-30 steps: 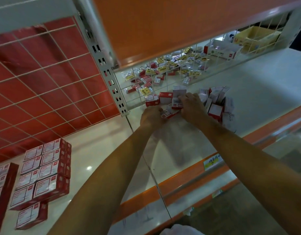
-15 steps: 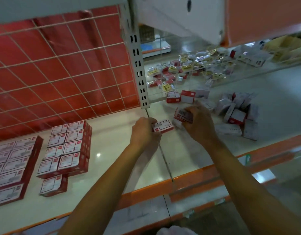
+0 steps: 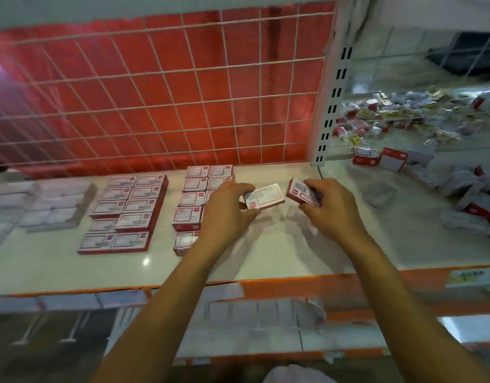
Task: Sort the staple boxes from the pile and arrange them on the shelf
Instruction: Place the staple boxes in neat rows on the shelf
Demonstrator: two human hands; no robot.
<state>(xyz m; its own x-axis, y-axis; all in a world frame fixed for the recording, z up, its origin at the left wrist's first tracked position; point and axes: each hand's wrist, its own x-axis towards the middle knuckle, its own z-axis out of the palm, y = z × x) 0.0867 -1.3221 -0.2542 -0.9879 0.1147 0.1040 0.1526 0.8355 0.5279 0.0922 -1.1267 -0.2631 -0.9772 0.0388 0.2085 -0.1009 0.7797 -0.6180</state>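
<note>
A red-and-white staple box (image 3: 264, 196) is held label-up in the fingers of the left hand (image 3: 226, 214), just above the shelf (image 3: 266, 255); a second staple box (image 3: 303, 192), barcode side up, is gripped by the right hand (image 3: 330, 208). Arranged rows of boxes (image 3: 195, 200) are partly hidden behind the left hand. The loose pile (image 3: 470, 197) at right is blurred and cut off. A red wire-grid back panel (image 3: 161, 95) is seen behind the white shelf.

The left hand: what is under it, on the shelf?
The left hand holds one staple box and covers part of an arranged block of boxes. How many boxes lie beneath it cannot be seen.
</note>
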